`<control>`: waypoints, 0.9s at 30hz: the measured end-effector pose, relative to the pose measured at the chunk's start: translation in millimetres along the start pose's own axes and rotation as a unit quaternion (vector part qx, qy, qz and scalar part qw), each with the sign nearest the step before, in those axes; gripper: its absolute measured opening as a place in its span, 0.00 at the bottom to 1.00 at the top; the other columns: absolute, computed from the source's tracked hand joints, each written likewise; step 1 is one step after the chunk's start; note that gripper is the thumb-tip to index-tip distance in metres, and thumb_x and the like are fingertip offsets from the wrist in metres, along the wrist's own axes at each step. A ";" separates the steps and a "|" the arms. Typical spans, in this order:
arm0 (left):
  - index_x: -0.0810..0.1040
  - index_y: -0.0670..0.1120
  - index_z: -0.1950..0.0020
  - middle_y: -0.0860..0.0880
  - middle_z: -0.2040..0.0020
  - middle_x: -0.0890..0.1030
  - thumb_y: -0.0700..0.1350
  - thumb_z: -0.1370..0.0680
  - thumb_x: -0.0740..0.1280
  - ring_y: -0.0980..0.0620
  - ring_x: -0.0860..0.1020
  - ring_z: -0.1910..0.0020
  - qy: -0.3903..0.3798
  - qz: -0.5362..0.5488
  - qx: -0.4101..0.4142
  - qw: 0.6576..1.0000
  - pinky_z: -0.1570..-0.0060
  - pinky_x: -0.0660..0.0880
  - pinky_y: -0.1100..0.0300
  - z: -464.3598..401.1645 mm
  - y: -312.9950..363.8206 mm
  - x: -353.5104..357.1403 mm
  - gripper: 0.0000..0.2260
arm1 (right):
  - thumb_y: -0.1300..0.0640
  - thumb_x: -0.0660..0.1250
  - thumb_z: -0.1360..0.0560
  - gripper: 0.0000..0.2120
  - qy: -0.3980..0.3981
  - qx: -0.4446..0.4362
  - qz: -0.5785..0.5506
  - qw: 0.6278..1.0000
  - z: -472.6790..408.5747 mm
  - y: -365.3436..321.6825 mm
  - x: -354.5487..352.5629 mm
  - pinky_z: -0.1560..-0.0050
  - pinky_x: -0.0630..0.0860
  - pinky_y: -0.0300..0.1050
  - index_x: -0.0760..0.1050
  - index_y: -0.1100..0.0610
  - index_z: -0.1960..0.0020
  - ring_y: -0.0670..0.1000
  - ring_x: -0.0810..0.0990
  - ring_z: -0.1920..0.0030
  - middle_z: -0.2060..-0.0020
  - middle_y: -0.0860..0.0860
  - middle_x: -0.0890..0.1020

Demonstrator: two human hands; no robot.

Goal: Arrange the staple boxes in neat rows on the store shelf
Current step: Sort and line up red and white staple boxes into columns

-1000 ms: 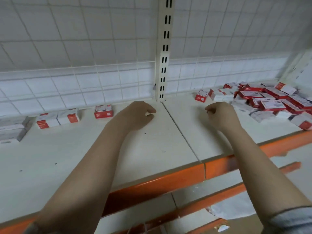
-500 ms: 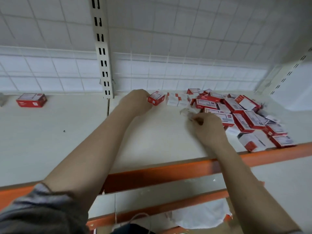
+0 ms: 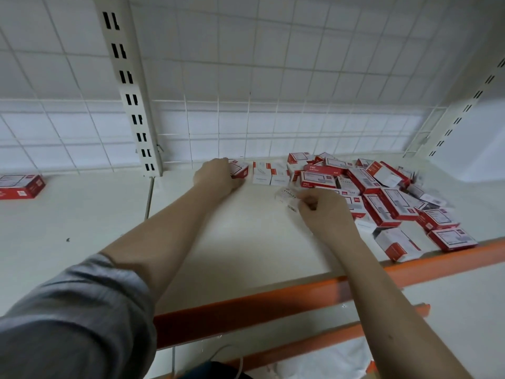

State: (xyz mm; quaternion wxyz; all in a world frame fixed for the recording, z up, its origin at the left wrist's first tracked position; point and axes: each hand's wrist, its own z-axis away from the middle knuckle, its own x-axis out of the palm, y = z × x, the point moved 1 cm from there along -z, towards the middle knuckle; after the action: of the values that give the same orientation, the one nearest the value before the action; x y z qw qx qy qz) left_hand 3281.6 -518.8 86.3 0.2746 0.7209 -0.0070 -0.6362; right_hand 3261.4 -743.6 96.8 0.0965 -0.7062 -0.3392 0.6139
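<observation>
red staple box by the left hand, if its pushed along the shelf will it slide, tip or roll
The red staple box is flat-sided and lies low, so it should slide, not roll. The shelf looks smooth, so little drag. The left hand covers its side; tipping seems unlikely.

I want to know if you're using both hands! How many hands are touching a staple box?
2. The left hand grips a box by the back grid; the right hand pinches a white box beside the pile.

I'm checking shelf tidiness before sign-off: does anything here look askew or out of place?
Yes. The staple boxes on the right lie in a jumbled heap, tilted and overlapping, some near the shelf's orange front edge. One lone box sits far left, apart from the rest.
</observation>
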 end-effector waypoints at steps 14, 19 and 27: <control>0.75 0.45 0.39 0.47 0.45 0.79 0.46 0.27 0.70 0.47 0.75 0.45 0.002 0.049 0.107 0.993 0.46 0.71 0.57 27.7 -37.2 -48.1 0.17 | 0.47 0.62 0.24 0.21 -0.034 -0.019 0.098 0.994 -87.4 -45.8 26.8 0.47 0.69 0.47 0.75 0.65 0.45 0.58 0.74 0.43 0.46 0.59 0.77; 0.74 0.45 0.38 0.48 0.44 0.79 0.43 0.26 0.69 0.48 0.75 0.44 -0.011 0.040 0.125 0.991 0.47 0.70 0.60 51.4 -52.9 -65.5 0.17 | 0.35 0.54 0.25 0.32 -0.072 -0.001 0.211 0.975 -100.2 -48.6 55.2 0.44 0.67 0.52 0.74 0.65 0.47 0.61 0.68 0.39 0.46 0.62 0.74; 0.75 0.46 0.39 0.48 0.44 0.79 0.44 0.26 0.69 0.50 0.75 0.46 0.015 0.049 0.085 0.995 0.47 0.69 0.61 94.0 -70.8 -71.2 0.16 | 0.42 0.62 0.26 0.24 -0.050 -0.036 0.201 0.978 -86.5 -59.5 66.9 0.44 0.67 0.51 0.73 0.59 0.39 0.61 0.66 0.38 0.42 0.59 0.72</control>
State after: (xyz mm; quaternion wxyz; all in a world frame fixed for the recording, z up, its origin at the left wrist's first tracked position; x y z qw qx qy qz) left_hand 3157.5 -469.4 119.0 0.2432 0.7498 -0.0922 -0.6085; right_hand 3321.6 -634.7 95.8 -0.0718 -0.7313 -0.2163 0.6428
